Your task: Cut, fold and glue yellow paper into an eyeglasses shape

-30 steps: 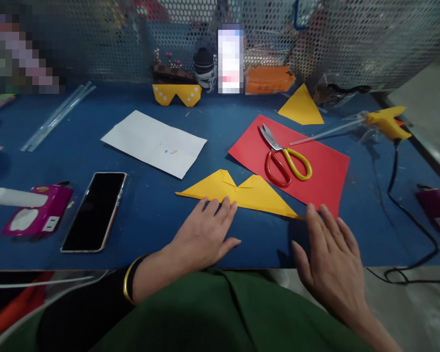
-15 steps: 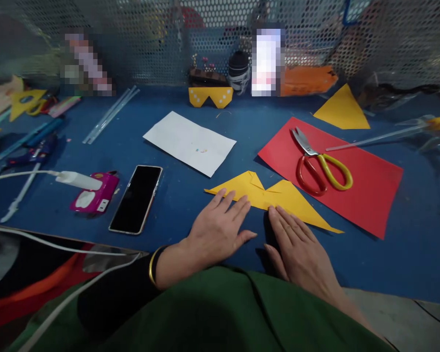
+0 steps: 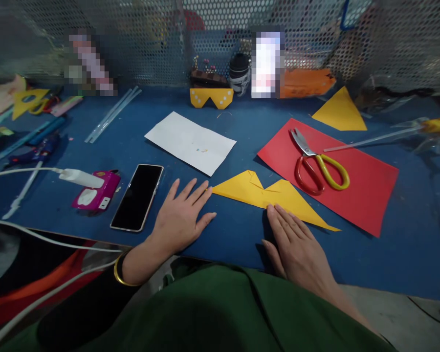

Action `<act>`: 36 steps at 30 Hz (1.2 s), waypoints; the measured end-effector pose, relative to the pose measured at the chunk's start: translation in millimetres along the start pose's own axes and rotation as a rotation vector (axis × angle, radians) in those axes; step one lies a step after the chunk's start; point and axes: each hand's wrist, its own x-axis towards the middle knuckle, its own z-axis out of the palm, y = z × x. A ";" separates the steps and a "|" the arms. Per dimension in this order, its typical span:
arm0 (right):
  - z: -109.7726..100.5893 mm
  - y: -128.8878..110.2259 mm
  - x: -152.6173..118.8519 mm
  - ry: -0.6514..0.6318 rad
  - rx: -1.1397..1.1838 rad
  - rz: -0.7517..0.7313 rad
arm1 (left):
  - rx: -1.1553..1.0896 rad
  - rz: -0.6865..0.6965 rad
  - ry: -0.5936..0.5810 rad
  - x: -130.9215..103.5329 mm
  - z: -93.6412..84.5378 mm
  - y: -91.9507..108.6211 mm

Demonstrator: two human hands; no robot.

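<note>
A folded piece of yellow paper (image 3: 249, 190) with two peaks and a notch between them lies flat on the blue table. My left hand (image 3: 178, 215) rests with fingers spread at the paper's pointed left end, its fingertips over or beside that tip. Stretched flat, my right hand (image 3: 295, 239) presses its fingertips on the paper's lower edge, right of the middle. Behind the right half lies a sheet of red paper (image 3: 370, 195), with scissors (image 3: 317, 164) on it, one handle red and one yellow. A white sheet (image 3: 190, 142) lies beyond the folded paper.
Left of my left hand are a phone (image 3: 137, 198) and a pink power socket (image 3: 97, 190) with a plugged-in white charger. A yellow mask-shaped cutout (image 3: 211, 98) stands by the mesh panel. A yellow triangle (image 3: 341, 110) and glue gun (image 3: 438, 126) are at right.
My left hand has slid left along the yellow paper, from its middle to its left tip. My right hand stays about where it was.
</note>
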 end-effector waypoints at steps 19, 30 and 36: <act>-10.5 32.5 -38.9 -0.054 -0.117 0.096 | -0.211 0.368 -0.182 45.1 10.2 63.0; -30.8 51.9 -36.3 0.149 -0.280 0.079 | -0.209 0.488 0.114 56.8 19.6 54.2; -29.1 39.8 9.0 0.121 -0.263 -0.136 | -0.198 0.496 0.221 67.6 16.8 41.7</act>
